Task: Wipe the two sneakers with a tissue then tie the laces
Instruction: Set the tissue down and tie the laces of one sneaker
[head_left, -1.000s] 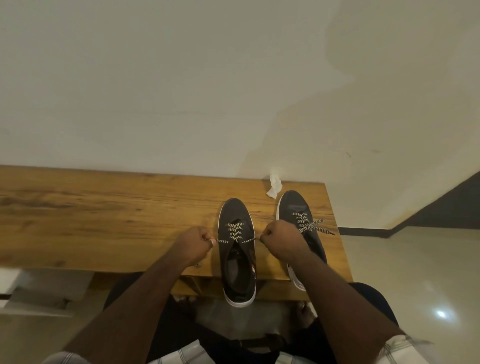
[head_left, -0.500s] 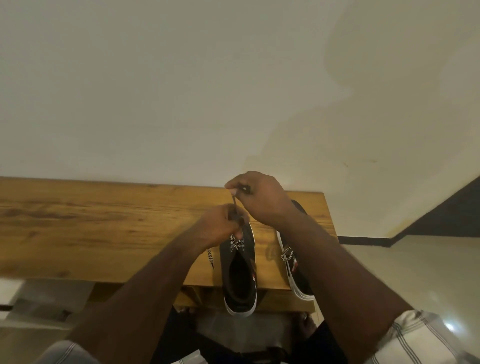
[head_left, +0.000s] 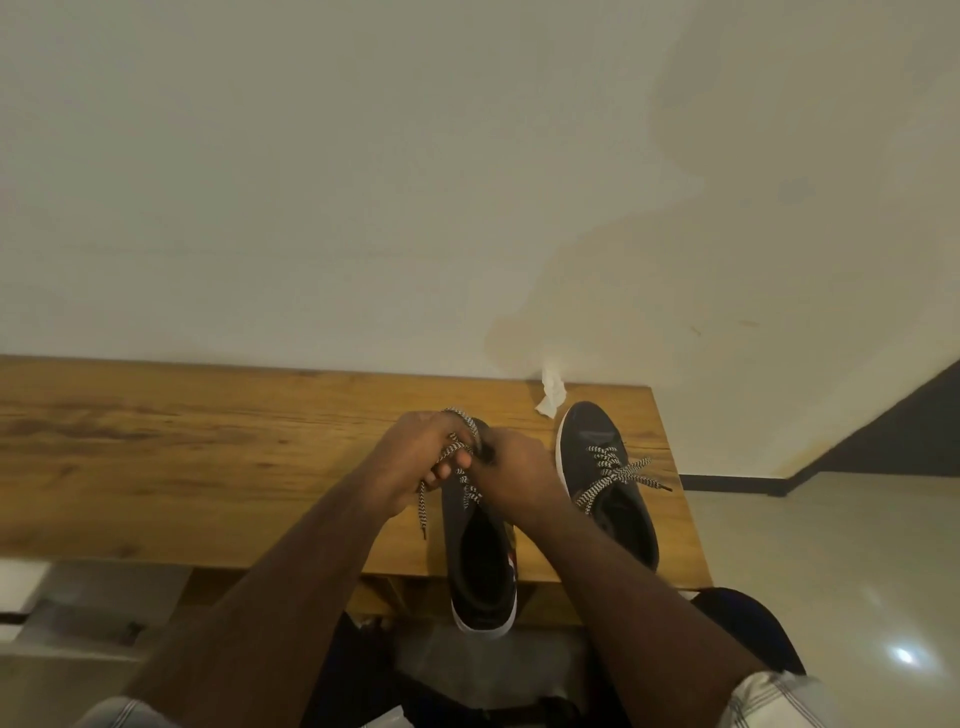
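Two dark sneakers with white soles stand on a wooden bench (head_left: 208, 467). The left sneaker (head_left: 480, 561) has its heel hanging over the bench's front edge. My left hand (head_left: 410, 467) and my right hand (head_left: 514, 467) meet over its front, each gripping its black-and-white lace (head_left: 457, 447); a loop shows above my left fingers and one lace end dangles at the shoe's left side. The right sneaker (head_left: 602, 483) lies beside it with its lace (head_left: 613, 473) tied in a bow. A crumpled white tissue (head_left: 551, 397) lies at the bench's back edge near the right sneaker's toe.
A pale wall rises right behind the bench. The bench ends just right of the right sneaker, with a glossy tiled floor (head_left: 831, 571) and a dark skirting beyond. My knees in dark trousers (head_left: 748, 623) sit under the front edge.
My hands pulled the left sneaker's lace ends sideways, then rose above the toe, and have now come down close together over the lacing with a loop formed.
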